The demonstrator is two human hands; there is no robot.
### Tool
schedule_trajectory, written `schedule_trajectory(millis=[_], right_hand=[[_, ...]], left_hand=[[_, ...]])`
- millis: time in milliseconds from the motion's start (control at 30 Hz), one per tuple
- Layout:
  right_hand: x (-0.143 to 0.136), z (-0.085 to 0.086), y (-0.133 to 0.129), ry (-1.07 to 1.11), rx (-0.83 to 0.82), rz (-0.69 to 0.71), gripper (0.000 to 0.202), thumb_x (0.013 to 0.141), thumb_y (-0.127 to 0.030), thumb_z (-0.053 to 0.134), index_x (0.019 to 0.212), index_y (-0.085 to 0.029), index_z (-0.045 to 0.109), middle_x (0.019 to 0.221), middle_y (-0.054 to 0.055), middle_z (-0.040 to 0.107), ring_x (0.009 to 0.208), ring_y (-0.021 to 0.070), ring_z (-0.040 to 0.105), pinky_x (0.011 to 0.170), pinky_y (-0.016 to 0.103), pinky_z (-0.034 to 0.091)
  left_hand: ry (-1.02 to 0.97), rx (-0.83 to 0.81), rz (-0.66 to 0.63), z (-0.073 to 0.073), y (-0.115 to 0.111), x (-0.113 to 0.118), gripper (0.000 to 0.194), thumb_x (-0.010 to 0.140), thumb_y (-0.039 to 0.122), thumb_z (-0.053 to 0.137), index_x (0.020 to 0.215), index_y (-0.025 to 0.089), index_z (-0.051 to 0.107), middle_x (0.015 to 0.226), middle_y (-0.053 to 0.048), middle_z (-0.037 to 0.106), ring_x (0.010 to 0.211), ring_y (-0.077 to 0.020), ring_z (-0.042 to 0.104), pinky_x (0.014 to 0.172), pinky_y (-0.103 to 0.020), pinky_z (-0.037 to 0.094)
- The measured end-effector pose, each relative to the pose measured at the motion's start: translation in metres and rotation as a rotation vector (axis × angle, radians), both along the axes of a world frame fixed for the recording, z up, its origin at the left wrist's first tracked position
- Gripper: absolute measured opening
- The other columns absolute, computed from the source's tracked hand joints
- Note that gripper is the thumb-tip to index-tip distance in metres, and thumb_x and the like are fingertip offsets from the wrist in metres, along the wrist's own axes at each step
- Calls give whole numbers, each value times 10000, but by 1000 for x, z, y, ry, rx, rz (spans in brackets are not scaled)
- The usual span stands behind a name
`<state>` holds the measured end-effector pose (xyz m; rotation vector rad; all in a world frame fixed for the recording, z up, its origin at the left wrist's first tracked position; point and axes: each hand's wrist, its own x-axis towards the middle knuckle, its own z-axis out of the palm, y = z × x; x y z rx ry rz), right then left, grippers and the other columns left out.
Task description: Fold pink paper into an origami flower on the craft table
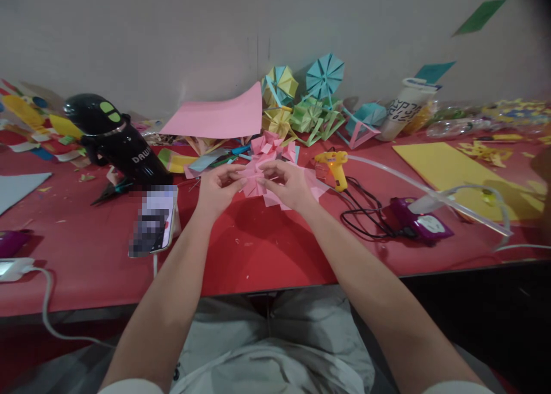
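Observation:
Between my two hands is a folded pink paper piece (253,182) with pleats fanning out, held above the red table. My left hand (220,188) pinches its left edge between thumb and fingers. On the other side, my right hand (286,182) has thumb and fingers closed on the right part of the same piece. More pink folded paper (271,147) lies just behind the hands, and flat pink sheets (316,187) stick out beneath and beside my right hand.
A yellow glue gun (333,165) with a black cord stands right of my hands, near a purple power socket (422,220). Leftward are a phone (155,221) and a black bottle (120,141). Paper umbrellas (325,77), a cup (407,109) and a pink sheet (219,114) line the wall.

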<state>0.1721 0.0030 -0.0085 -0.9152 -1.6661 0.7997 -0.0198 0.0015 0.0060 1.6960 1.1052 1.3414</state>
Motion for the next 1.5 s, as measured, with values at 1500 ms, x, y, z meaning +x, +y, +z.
schedule_trajectory(millis=[1500], right_hand=[[-2, 0, -1, -202, -32, 51, 257, 869, -366, 575, 711, -163, 588, 658, 2, 574, 621, 115, 485, 614, 260, 391]], left_hand=[[189, 53, 98, -7, -1, 10, 134, 804, 260, 575, 706, 179, 532, 652, 21, 522, 617, -118, 466, 611, -260, 376]])
